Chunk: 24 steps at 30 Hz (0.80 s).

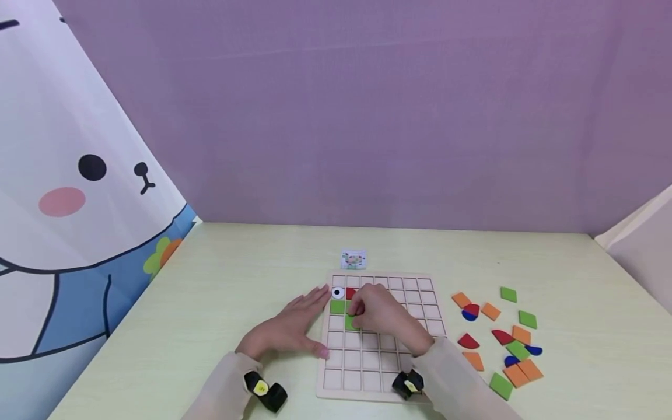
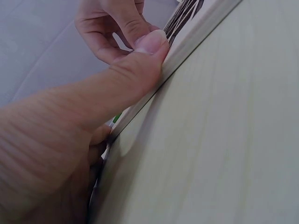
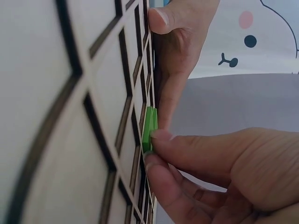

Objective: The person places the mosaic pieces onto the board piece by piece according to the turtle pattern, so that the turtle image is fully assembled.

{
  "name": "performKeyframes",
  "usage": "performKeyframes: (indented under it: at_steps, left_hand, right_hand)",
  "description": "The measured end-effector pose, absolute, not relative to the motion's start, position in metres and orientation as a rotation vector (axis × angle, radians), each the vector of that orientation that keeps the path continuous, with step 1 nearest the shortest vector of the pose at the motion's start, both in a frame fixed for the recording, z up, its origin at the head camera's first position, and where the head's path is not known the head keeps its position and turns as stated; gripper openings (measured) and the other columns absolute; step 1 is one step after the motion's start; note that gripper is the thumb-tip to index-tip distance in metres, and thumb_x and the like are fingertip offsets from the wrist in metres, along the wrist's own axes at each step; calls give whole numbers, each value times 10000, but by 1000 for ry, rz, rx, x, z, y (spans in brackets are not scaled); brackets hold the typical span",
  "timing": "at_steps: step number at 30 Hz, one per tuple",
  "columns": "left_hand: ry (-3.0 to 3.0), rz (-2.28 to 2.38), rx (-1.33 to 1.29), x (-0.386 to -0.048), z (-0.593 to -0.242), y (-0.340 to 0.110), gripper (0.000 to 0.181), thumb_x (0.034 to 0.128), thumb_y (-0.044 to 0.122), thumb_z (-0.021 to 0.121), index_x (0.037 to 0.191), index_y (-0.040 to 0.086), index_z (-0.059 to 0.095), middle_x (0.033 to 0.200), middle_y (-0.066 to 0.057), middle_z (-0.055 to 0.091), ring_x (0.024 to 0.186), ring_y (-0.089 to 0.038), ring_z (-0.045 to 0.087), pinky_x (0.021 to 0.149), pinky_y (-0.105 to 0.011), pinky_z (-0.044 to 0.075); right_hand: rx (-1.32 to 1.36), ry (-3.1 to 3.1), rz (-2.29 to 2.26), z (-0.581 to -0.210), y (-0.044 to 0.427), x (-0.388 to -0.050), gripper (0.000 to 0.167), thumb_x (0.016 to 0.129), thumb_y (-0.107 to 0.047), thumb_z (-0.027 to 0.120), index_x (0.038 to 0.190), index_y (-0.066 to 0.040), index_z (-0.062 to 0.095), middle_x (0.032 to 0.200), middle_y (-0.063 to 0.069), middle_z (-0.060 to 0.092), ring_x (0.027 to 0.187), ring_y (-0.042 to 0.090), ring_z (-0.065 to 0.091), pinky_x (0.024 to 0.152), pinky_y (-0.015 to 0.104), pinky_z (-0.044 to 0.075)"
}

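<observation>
A wooden grid board lies on the table. My right hand pinches a green square tile between thumb and fingertips, at a cell in the board's left part. Spread along the board's left edge, my left hand has its fingers straight, and its thumb touches the rim in the left wrist view. Near the upper left corner sit a white eye tile, a red tile partly covered by the right hand, and another green tile. Any tile under the right hand is hidden.
Right of the board lie several loose tiles: orange ones, green squares, red pieces and blue pieces, some overlapping. A small printed card lies just beyond the board. A purple cloth hangs behind the table.
</observation>
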<state>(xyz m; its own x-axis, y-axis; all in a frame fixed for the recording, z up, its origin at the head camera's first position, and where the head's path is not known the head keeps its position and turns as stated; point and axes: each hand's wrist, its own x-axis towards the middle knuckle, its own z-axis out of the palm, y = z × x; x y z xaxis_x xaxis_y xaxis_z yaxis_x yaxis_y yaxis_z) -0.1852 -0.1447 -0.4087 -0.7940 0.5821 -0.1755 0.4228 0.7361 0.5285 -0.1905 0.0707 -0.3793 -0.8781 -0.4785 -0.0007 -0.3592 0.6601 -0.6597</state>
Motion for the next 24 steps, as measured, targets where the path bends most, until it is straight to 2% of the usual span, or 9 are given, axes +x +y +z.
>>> performKeyframes:
  at_steps: [14,24]
  left_hand:
    - [2614,677,773,-187,-411,-149,1128,714,575,733,1538,119,113,1619,-21,33,1495,-241,2,1202,-501,42]
    - [2620,681,766,-187,-410,-147,1135,708,575,737,1537,107,120,1619,-39,49,1494,-254,12,1201,-507,43]
  right_hand:
    - [-635,2731,-979,-370,85,-186,110,753,48,713,809,-44,693,713,-11,599,640,133,500,590,244,432]
    - [-490,2810,-878,-365,106,-176,131,759,-3,756,794,-105,682,717,-37,587,677,139,490,649,272,451]
